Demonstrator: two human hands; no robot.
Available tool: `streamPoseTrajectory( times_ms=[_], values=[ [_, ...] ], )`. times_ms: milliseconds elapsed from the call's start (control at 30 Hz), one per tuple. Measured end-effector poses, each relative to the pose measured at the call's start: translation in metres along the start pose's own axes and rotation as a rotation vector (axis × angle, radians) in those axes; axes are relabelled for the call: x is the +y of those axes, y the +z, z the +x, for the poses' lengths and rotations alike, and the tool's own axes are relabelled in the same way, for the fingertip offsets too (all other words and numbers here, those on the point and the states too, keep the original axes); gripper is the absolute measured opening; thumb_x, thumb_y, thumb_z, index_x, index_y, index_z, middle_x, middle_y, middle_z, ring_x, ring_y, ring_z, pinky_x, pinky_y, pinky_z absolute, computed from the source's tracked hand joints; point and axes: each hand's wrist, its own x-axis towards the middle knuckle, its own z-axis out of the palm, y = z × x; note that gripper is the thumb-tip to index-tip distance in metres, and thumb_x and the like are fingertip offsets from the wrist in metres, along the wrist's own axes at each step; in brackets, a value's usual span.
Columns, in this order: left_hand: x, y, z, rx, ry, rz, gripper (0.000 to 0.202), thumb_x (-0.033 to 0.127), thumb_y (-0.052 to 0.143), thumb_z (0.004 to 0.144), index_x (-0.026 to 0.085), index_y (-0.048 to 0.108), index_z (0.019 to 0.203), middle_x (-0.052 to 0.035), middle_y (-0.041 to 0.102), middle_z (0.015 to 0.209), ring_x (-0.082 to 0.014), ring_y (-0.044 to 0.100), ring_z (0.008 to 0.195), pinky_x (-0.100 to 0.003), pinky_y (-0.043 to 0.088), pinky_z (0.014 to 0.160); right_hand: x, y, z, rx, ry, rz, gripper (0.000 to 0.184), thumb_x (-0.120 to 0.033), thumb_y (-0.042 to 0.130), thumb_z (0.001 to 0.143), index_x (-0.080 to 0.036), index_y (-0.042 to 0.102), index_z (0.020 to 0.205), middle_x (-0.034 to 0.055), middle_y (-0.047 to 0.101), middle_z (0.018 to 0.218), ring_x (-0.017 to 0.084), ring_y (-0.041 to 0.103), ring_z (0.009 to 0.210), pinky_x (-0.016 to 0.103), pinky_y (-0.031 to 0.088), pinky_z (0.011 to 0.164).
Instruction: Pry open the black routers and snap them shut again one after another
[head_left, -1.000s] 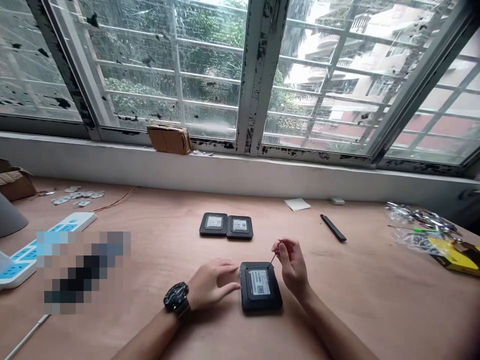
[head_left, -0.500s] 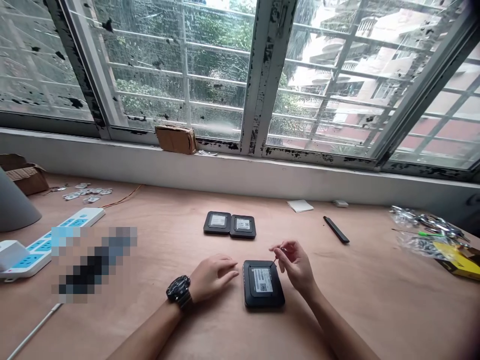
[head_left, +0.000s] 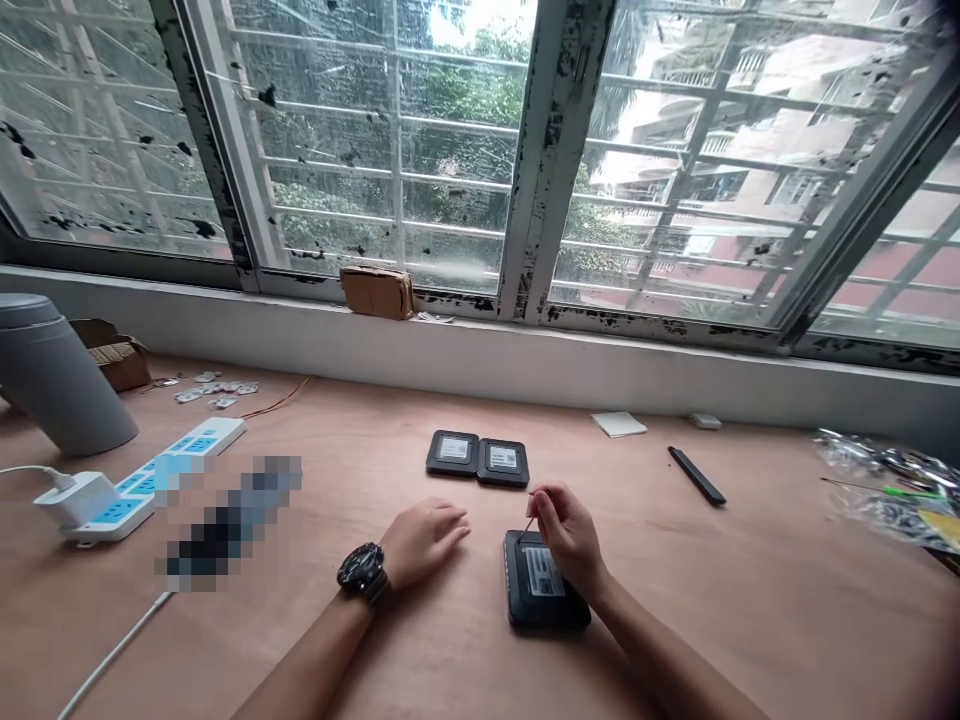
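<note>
A flat black case [head_left: 548, 612] with rounded corners and a white label lies on the table in front of me. Over its far edge, my right hand [head_left: 568, 535] pinches a thin, rod-like tool [head_left: 527, 527]. The tool's lower end points down at the case's far left corner; what kind of tool it is I cannot make out. Part of the case's right side is hidden by this hand. My left hand [head_left: 425, 542], with a black watch [head_left: 363, 572] at its wrist, rests on the table left of the case, fingers extended and holding nothing.
Two smaller labelled black cases [head_left: 478, 458] lie side by side farther back. Leftward are a white power strip [head_left: 154, 485], a blurred-out object [head_left: 232, 515] and a grey cylinder [head_left: 71, 380]. To the right lie a black bar [head_left: 697, 476] and plastic bags [head_left: 885, 490] near the wall.
My right hand has shifted left with the thin tool, from the case's far right corner to its far left corner. My left hand has drawn slightly away from the case. The view has turned left.
</note>
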Motion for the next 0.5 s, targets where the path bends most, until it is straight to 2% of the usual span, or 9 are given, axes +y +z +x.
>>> streamPoseTrajectory(
  times_ms=[100, 200, 267, 400, 500],
  values=[
    [0.002, 0.001, 0.0, -0.01, 0.004, 0.015, 0.025, 0.04, 0.056, 0.101, 0.026, 0.074, 0.112, -0.0036, 0.073, 0.112, -0.0221, 0.067, 0.104, -0.032, 0.052, 0.09, 0.004, 0.0, 0.001, -0.041, 0.008, -0.007, 0.025, -0.046, 0.054, 0.101, -0.022, 0.062, 0.102, -0.0008, 0.058, 0.075, 0.011, 0.045, 0.054, 0.024, 0.037, 0.047],
    [0.002, 0.001, 0.0, -0.016, 0.005, 0.021, 0.024, 0.039, 0.056, 0.101, 0.026, 0.073, 0.111, -0.0036, 0.073, 0.113, -0.0221, 0.067, 0.104, -0.031, 0.052, 0.09, -0.001, -0.002, 0.001, -0.125, 0.021, 0.013, 0.032, -0.046, 0.045, 0.105, -0.023, 0.064, 0.114, 0.001, 0.059, 0.082, 0.011, 0.047, 0.056, 0.025, 0.041, 0.05],
    [0.001, 0.0, -0.001, -0.018, 0.01, 0.018, 0.023, 0.038, 0.056, 0.101, 0.026, 0.073, 0.11, -0.0031, 0.072, 0.112, -0.0216, 0.067, 0.103, -0.031, 0.052, 0.09, -0.005, -0.003, 0.001, -0.154, 0.033, 0.022, 0.033, -0.045, 0.045, 0.105, -0.023, 0.066, 0.117, 0.0024, 0.061, 0.088, 0.011, 0.049, 0.058, 0.025, 0.043, 0.052],
    [-0.004, -0.003, 0.0, -0.009, 0.02, 0.026, 0.023, 0.036, 0.055, 0.102, 0.026, 0.072, 0.113, -0.003, 0.072, 0.112, -0.0207, 0.068, 0.101, -0.03, 0.053, 0.088, -0.011, -0.004, 0.004, -0.095, 0.021, 0.052, 0.021, -0.041, 0.068, 0.093, -0.02, 0.068, 0.095, 0.006, 0.063, 0.105, 0.009, 0.057, 0.06, 0.026, 0.048, 0.055],
    [-0.004, -0.002, 0.0, 0.015, 0.021, 0.063, 0.024, 0.034, 0.054, 0.101, 0.025, 0.072, 0.114, -0.0047, 0.073, 0.11, -0.0215, 0.069, 0.098, -0.033, 0.055, 0.086, -0.014, -0.01, 0.008, 0.029, 0.007, 0.107, 0.025, -0.039, 0.076, 0.087, -0.02, 0.06, 0.084, 0.007, 0.065, 0.108, 0.009, 0.06, 0.058, 0.026, 0.05, 0.054]
  ],
)
